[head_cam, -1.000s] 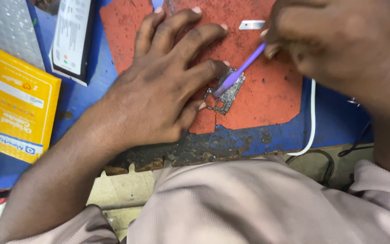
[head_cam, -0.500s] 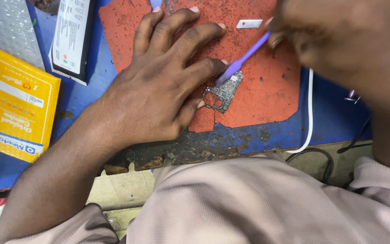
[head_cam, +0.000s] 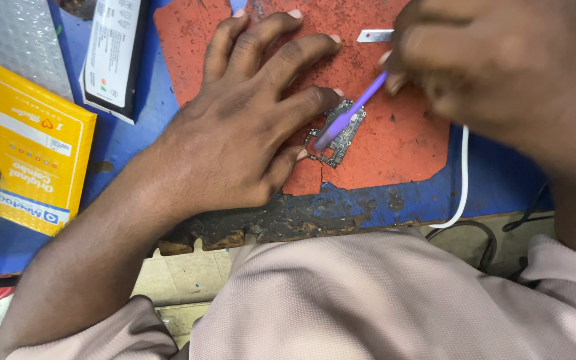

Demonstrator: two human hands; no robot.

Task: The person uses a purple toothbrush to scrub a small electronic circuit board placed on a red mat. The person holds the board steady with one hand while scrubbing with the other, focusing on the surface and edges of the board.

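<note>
While left hand (head_cam: 235, 133) pins circuit board (head_cam: 337, 137), right hand (head_cam: 488, 67) brushes it.

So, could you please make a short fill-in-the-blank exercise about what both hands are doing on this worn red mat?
1. The right hand holds a thin ____ plastic brush.
2. The brush tip rests on the small dark ____ board.
3. The left hand lies flat on the worn ____ rubber mat, fingertips touching the board.
4. A white cable runs along the mat's ____ edge.

Missing words: purple; circuit; red; right
</note>
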